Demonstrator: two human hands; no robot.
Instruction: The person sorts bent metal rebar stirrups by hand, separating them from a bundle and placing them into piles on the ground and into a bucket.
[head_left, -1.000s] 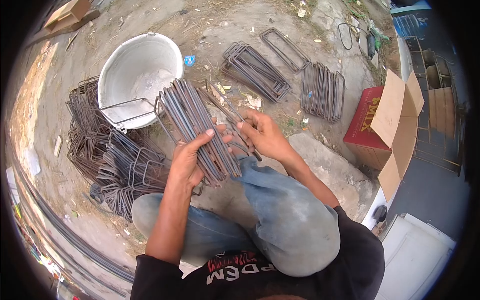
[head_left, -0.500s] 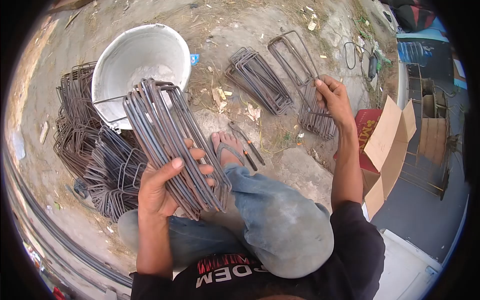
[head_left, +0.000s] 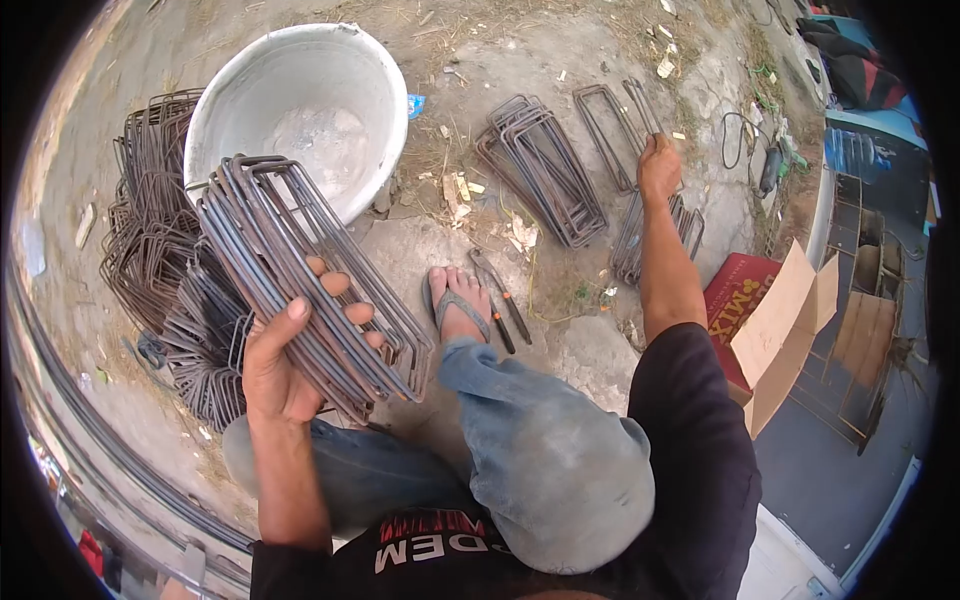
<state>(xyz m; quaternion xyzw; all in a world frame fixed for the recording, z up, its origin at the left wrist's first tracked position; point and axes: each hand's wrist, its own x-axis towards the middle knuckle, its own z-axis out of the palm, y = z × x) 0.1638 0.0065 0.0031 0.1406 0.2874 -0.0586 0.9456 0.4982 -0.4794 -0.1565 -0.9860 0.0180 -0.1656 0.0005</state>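
My left hand (head_left: 290,365) is wrapped round a thick bundle of bent steel frames (head_left: 290,270), tilted over the lower rim of the white basin. Stretched out to the upper right, my right hand (head_left: 658,165) is closed on a narrow metal frame (head_left: 641,108). Beside that hand lies a single rectangular frame (head_left: 606,130) on the ground, and partly beneath my forearm is a pile of frames (head_left: 630,240). Another stack of frames (head_left: 545,170) rests to the left of these.
Large heaps of bent frames (head_left: 150,230) lie left of the white basin (head_left: 395,110). Pincers (head_left: 505,300) with orange-marked handles are beside my sandalled foot (head_left: 462,305). An open red carton (head_left: 738,300) stands at right, below a power tool (head_left: 770,170). Long bars (head_left: 120,455) run along the lower left.
My right hand has moved from the held bundle out to the frames at the upper right. My left hand, with the bundle, has shifted left.
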